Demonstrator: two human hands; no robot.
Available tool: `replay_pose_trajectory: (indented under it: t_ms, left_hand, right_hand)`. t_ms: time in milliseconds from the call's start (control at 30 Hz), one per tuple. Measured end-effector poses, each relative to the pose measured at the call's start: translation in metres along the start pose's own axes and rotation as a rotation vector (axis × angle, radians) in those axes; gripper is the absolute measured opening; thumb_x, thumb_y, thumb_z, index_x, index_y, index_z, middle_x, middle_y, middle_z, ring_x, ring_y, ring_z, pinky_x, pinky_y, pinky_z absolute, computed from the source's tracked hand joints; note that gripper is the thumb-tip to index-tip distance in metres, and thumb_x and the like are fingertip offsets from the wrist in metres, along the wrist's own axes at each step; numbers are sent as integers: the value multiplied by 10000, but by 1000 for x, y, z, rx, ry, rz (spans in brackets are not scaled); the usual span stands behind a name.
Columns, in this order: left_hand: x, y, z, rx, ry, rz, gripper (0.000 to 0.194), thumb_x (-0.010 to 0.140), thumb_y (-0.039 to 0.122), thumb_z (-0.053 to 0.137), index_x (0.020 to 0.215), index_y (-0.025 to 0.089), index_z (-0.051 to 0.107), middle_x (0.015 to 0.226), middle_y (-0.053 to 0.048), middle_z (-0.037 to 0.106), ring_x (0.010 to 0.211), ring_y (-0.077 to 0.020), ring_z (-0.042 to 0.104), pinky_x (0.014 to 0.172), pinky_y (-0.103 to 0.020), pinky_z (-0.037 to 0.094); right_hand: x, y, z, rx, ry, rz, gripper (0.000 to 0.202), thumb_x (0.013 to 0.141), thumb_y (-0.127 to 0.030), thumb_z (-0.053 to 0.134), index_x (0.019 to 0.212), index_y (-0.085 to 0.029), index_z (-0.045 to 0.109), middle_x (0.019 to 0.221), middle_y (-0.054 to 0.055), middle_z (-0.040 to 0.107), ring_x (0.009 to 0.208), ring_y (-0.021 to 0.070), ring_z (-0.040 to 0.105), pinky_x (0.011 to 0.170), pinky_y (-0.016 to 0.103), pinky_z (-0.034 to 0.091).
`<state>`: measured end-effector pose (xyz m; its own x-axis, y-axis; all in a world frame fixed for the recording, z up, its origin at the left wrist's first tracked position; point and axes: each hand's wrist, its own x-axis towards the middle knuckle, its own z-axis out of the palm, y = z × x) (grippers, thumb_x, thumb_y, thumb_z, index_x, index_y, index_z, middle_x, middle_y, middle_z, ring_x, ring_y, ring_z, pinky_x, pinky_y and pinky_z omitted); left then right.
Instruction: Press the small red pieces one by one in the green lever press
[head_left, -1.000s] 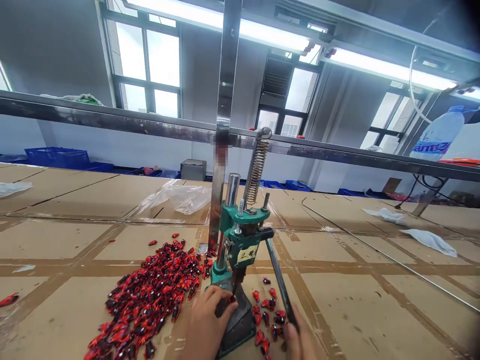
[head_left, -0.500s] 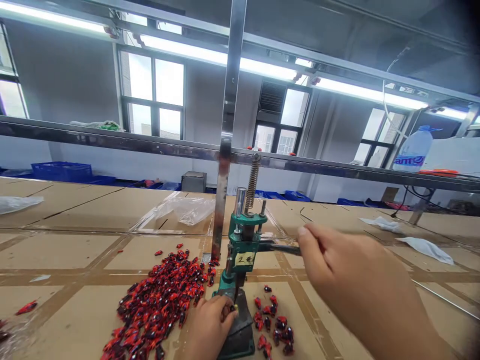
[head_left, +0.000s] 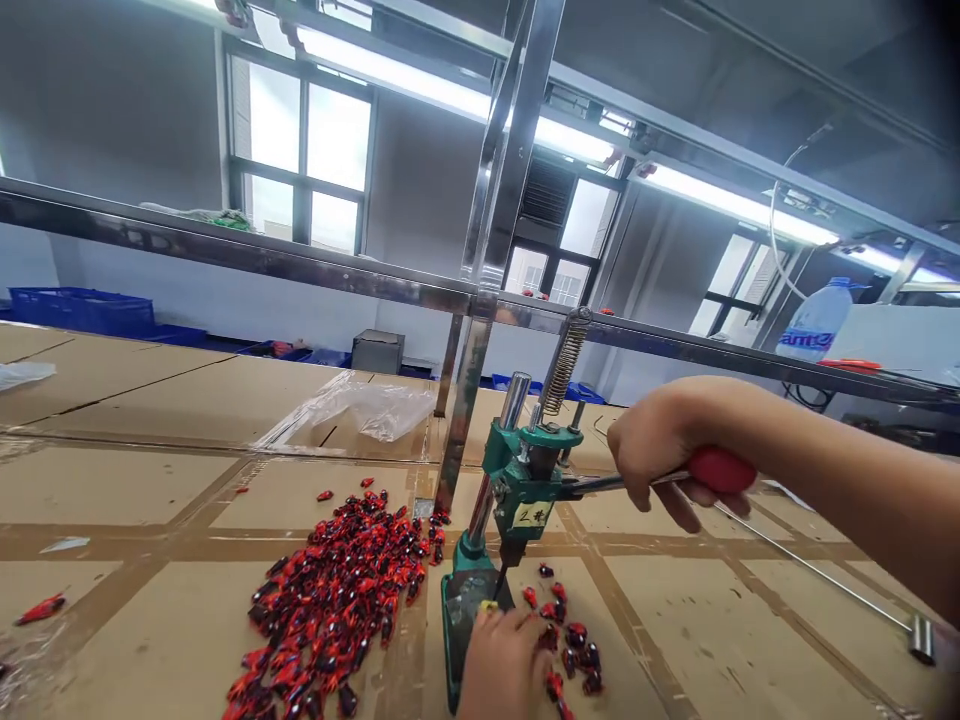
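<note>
A green hand press [head_left: 529, 490] with a "2 #" label stands on the cardboard-covered table, its spring upright above. My right hand [head_left: 660, 440] is closed around the press lever near its red knob [head_left: 721, 470]. At the press base, under the punch, my left hand [head_left: 504, 655] has its fingers bent together beside a small yellow piece [head_left: 489, 606]; what the fingers pinch is mostly hidden. Left of the press lies a large pile of small red and black parts [head_left: 345, 580]. A smaller group of similar parts [head_left: 576, 635] lies to its right.
A metal post [head_left: 469, 400] rises behind the press and meets a horizontal rail [head_left: 300, 262]. Clear plastic film [head_left: 382, 408] lies behind the pile. On the right are a metal rod [head_left: 817, 570] and a large water bottle [head_left: 817, 320].
The view has shifted and tilted. My right hand has turned over on the lever, and the red knob now shows. My left hand remains at the press base, with its fingers reaching across it.
</note>
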<state>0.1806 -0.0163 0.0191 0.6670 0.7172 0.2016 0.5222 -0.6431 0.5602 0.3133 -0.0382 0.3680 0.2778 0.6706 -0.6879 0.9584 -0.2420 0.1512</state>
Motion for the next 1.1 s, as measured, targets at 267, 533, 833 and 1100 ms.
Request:
replay_pose_trajectory:
  t_ms: [267,533,833,1100]
  left_hand:
    - [-3,-97,-97,361,26,-316,237,897,298,589,1059,186,721,1095,-116,768,1047,-293,702,873,-359,457]
    - [8,-92,-99,67,-52,-262,255,905,356,554,1014,203,727,900,-65,799,884,-249,734,760,-295,486]
    - [-1,-75,-37,-696,314,-214,502,678,702,747,866,237,782,1109,-100,786,1121,-328,684,969,-416,525]
    - [4,-73,-26,-259,288,-310,220,732,478,759,890,343,830,952,-22,818,995,-309,699,961,-450,514]
  right_hand:
    - [14,21,0,87,48,-170,477,703,-566,735,425,-211,582,370,-9,519,272,189,530,282,274,415]
    - [-16,-12,-5,103,107,206,379,853,-277,625,494,-159,652,486,55,609,362,180,579,423,313,490]
    - [-18,-13,-7,118,128,219,356,884,-245,626,541,-150,645,611,83,666,437,204,611,538,382,502]
    - [-16,-13,-12,36,101,183,351,897,-275,618,568,-153,636,680,77,689,485,187,629,583,386,520]
